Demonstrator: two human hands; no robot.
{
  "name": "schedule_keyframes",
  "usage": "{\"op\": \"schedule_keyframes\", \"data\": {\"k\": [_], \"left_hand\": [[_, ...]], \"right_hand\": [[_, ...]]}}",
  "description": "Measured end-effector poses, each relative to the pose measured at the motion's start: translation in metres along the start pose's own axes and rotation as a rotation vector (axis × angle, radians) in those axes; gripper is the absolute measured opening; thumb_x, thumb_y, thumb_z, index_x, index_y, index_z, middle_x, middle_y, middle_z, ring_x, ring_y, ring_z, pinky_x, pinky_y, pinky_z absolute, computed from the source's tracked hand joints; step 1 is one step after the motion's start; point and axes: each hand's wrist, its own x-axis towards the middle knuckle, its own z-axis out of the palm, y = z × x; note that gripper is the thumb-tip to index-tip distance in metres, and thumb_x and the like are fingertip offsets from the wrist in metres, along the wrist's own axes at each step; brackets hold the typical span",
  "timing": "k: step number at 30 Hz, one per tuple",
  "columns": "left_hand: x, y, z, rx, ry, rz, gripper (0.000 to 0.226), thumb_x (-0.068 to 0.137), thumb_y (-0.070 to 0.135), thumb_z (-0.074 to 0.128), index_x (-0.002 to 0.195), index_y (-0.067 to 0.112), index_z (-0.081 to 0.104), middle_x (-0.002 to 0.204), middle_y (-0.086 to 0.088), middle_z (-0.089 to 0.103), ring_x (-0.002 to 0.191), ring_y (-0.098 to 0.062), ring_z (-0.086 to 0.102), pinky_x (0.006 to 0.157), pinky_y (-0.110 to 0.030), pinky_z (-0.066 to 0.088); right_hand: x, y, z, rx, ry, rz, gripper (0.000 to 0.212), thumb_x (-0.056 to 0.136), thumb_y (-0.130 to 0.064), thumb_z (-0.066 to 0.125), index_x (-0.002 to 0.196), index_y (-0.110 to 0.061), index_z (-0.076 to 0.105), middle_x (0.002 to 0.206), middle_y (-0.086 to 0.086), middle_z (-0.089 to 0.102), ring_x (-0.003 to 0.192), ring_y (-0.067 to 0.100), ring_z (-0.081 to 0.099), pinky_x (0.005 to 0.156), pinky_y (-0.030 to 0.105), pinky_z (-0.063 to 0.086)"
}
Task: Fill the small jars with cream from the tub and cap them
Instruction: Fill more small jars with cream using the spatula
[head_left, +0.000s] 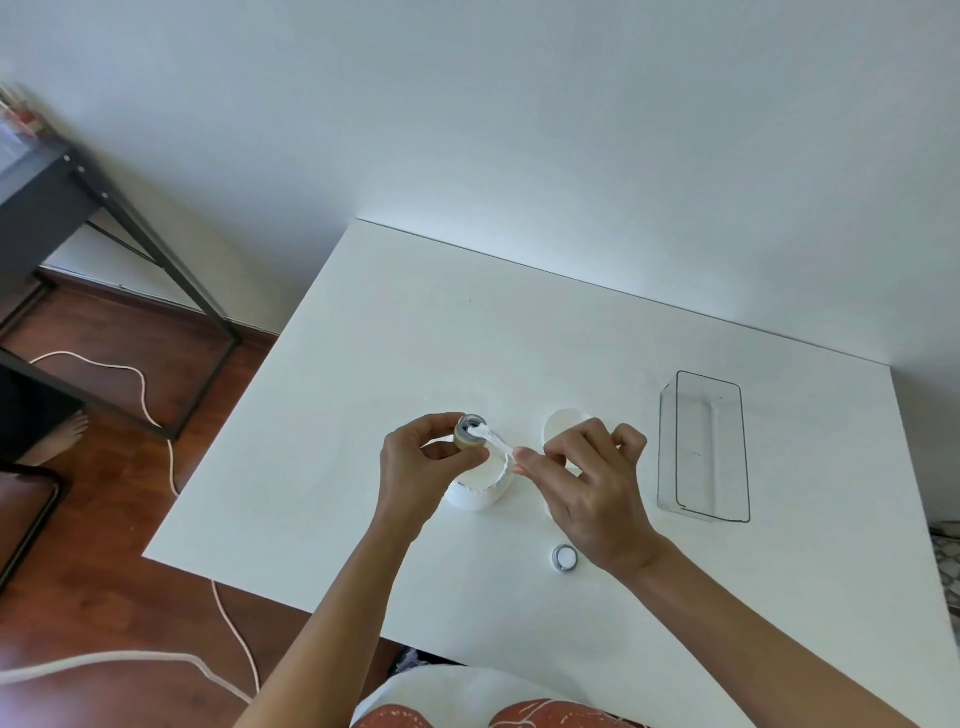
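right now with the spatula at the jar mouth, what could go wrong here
1. The left hand holds the small jar in the air above the open tub, so cream on the spatula may smear the rim or fall outside the narrow mouth.
2. The right hand pinches only the spatula's end, so it could slip.
3. The jar's cap lies near the right wrist and could get knocked off the table.

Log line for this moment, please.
step: filling jar | left hand: holds small jar above tub | right hand: spatula tip at jar mouth | cap: off, on table
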Motion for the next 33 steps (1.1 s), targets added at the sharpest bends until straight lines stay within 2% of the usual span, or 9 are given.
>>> {"op": "schedule_keyframes", "data": {"k": [3,7,9,13,15,20,24,28,33], "left_hand": [[0.001,-0.001,-0.001,0.007,0.006,-0.011,0.036,0.071,0.003,0.085,0.101,0.019,0.076,0.096,0.006,0.079,0.084,-0.016,0.076,0.079,-0.026,0.056],[0.002,-0.003,-0.005,0.008,0.031,-0.019,0.038,0.07,0.002,0.086,0.101,0.02,0.075,0.093,0.007,0.079,0.079,-0.012,0.075,0.077,-0.025,0.054],[0.002,-0.004,-0.007,0.011,0.041,-0.015,0.038,0.07,0.002,0.085,0.101,0.019,0.075,0.093,0.007,0.079,0.079,-0.012,0.075,0.076,-0.023,0.055],[-0.001,-0.005,-0.013,0.016,0.053,-0.005,0.037,0.071,0.001,0.084,0.102,0.018,0.075,0.091,0.007,0.079,0.077,-0.01,0.074,0.071,-0.021,0.051],[-0.002,-0.005,-0.015,0.017,0.059,-0.004,0.038,0.071,0.001,0.084,0.103,0.018,0.074,0.091,0.007,0.079,0.077,-0.01,0.074,0.071,-0.021,0.05],[-0.006,-0.004,-0.017,0.019,0.066,0.005,0.037,0.071,0.0,0.083,0.101,0.02,0.074,0.091,0.008,0.079,0.077,-0.009,0.074,0.069,-0.017,0.05],[-0.01,-0.003,-0.018,0.035,0.068,0.016,0.038,0.071,-0.001,0.083,0.101,0.02,0.074,0.091,0.009,0.079,0.079,-0.011,0.075,0.07,-0.018,0.051],[-0.013,-0.002,-0.019,0.046,0.069,0.019,0.038,0.07,0.0,0.084,0.101,0.021,0.074,0.091,0.009,0.079,0.079,-0.011,0.075,0.071,-0.02,0.052],[-0.017,-0.003,-0.021,0.059,0.071,0.021,0.037,0.071,0.001,0.083,0.1,0.021,0.074,0.089,0.006,0.079,0.078,-0.013,0.074,0.073,-0.024,0.054]], "right_hand": [[-0.001,0.001,-0.002,0.112,-0.002,0.152,0.007,0.085,-0.025,0.07,0.082,-0.022,0.075,0.068,-0.005,0.055,0.07,0.014,0.048,0.075,0.034,0.023],[0.005,0.004,0.001,0.334,0.004,0.587,0.007,0.085,-0.027,0.068,0.078,-0.025,0.071,0.073,-0.008,0.058,0.068,0.004,0.05,0.079,0.032,0.027],[0.006,0.008,0.007,0.386,-0.061,0.71,0.01,0.085,-0.029,0.066,0.075,-0.028,0.067,0.073,-0.011,0.057,0.07,0.003,0.05,0.082,0.033,0.028],[0.001,0.009,0.025,0.345,-0.345,0.712,0.013,0.087,-0.027,0.068,0.074,-0.028,0.067,0.073,-0.011,0.053,0.073,0.009,0.054,0.082,0.032,0.024],[0.001,0.007,0.035,0.301,-0.438,0.671,0.011,0.087,-0.029,0.068,0.077,-0.025,0.069,0.076,-0.009,0.053,0.076,0.012,0.054,0.078,0.029,0.018],[0.004,0.001,0.054,0.133,-0.607,0.437,0.015,0.091,-0.03,0.061,0.086,-0.022,0.073,0.085,-0.002,0.056,0.085,0.019,0.052,0.078,0.03,0.018],[0.005,-0.002,0.063,0.015,-0.745,0.287,0.023,0.096,-0.029,0.049,0.09,-0.021,0.069,0.091,-0.001,0.055,0.09,0.021,0.048,0.077,0.032,0.017],[0.006,-0.006,0.067,0.051,-0.802,0.385,0.022,0.097,-0.027,0.049,0.088,-0.018,0.066,0.092,0.001,0.056,0.091,0.023,0.051,0.073,0.033,0.015],[0.007,-0.004,0.063,0.18,-0.78,0.719,0.026,0.094,-0.027,0.053,0.078,-0.01,0.066,0.084,0.004,0.065,0.084,0.025,0.059,0.076,0.036,0.025]]}}
